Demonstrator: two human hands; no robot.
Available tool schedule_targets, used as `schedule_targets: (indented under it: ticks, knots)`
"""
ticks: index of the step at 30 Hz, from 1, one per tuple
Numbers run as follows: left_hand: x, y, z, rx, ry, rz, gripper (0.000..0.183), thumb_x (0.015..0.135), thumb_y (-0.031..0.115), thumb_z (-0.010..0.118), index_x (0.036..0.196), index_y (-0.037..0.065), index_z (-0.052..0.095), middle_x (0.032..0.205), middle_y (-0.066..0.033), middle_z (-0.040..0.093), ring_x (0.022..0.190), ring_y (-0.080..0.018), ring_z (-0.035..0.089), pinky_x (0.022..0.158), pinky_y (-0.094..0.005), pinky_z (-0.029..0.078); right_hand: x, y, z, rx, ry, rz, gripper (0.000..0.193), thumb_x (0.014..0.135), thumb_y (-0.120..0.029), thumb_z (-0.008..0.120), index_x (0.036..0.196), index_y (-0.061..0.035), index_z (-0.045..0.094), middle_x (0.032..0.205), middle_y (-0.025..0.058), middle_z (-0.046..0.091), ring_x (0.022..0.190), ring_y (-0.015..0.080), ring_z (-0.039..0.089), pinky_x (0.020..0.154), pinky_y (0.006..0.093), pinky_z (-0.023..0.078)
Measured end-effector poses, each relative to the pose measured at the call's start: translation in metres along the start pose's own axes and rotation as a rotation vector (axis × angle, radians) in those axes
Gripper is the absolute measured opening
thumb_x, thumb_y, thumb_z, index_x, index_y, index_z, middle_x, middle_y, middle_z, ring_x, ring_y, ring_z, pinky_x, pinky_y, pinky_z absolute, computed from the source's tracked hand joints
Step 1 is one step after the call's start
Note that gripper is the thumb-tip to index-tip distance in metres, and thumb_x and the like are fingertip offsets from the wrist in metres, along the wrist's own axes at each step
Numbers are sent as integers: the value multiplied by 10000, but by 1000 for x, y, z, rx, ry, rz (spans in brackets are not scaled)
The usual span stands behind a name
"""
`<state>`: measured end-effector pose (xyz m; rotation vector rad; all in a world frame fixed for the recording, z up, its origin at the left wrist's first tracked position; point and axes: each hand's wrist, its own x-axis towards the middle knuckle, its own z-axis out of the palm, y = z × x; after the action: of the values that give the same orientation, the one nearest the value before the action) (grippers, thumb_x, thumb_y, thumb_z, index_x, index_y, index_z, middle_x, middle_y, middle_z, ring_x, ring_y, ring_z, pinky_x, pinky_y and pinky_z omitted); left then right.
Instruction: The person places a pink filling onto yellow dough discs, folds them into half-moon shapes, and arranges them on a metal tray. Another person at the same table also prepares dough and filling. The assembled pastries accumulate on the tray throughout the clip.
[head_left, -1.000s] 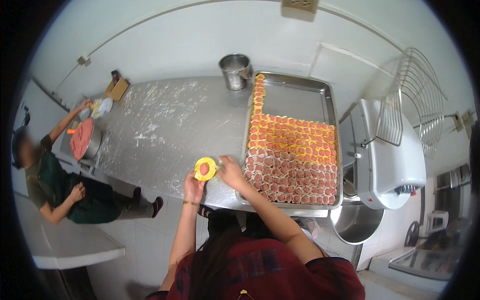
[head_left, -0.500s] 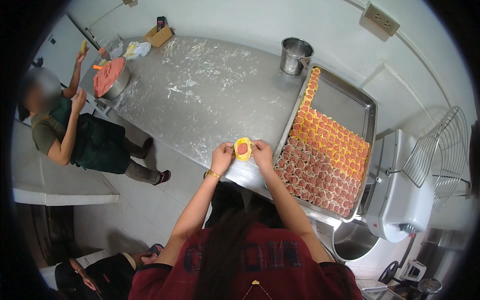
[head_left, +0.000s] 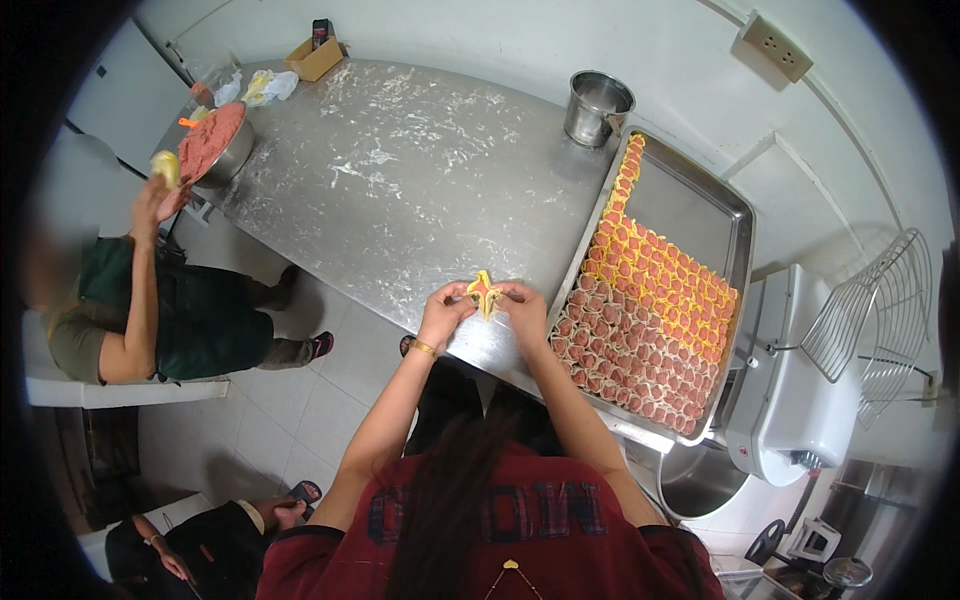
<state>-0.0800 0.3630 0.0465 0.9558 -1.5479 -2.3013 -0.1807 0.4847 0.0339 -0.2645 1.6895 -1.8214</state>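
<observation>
A yellow dumpling (head_left: 483, 288) with pink meat filling is pinched between my two hands over the near edge of the steel table. My left hand (head_left: 445, 312), with a gold band at its wrist, closes on the wrapper's left side. The right side is gripped by my right hand (head_left: 522, 312). The wrapper's sides are drawn inward over the filling, its points sticking up and down. Just right of my right hand lies a large metal tray (head_left: 742, 225) bearing rows of open-topped dumplings (head_left: 650, 300), yellow-wrapped ones farther away and paler ones nearer.
Flour streaks mark the steel table (head_left: 430, 200). A steel pot (head_left: 597, 108) stands behind the tray. At the far left a bowl of pink meat (head_left: 212, 145) sits beside a co-worker (head_left: 170, 310). A white mixer (head_left: 795, 380) flanks the tray; another person (head_left: 200, 550) is at lower left.
The wrapper was spread flat and round; its sides are now folded inward between my fingers. The co-worker has leaned in, lowering a hand with a yellow item toward the meat bowl.
</observation>
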Motion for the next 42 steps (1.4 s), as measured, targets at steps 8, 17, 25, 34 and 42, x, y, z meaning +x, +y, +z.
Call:
schedule_targets:
  ticks: [8,17,25,34,42]
  knots:
    - [-6,7,11,-209,40,20,140,844,-12,607,956,43,545,1004,-36,567,924,-115,590,800,-245,526,-7,-19,-1,215,-149,-32,274,785,43,640,1054,32,584,990,91,641,919,140,604,838,257,469]
    - [-14,5,7,-67,-25,130,222,812,-42,621,1007,49,568,1061,-63,584,993,-138,572,856,-275,510,0,-22,-17,-157,-124,-120,253,748,49,651,999,28,625,882,59,660,816,115,617,742,230,490]
    - [-9,-12,8,492,-23,494,204,728,-59,700,880,23,592,1043,-63,622,929,-133,612,765,-264,525,-4,-24,-23,-591,-162,-410,278,699,15,675,972,-35,657,877,85,651,803,209,643,719,298,504]
    - [-13,-1,26,615,5,362,286,697,-5,758,933,22,598,811,-60,671,716,-88,638,662,-233,529,1,-24,-20,-826,-230,-520,111,726,9,565,818,-6,625,862,164,614,818,361,603,698,421,480]
    - [-12,1,29,760,-44,415,279,679,49,788,901,13,623,744,-71,663,670,-95,634,643,-235,522,-5,-26,-23,-942,-243,-462,158,728,25,538,869,0,605,921,173,585,883,374,579,754,436,475]
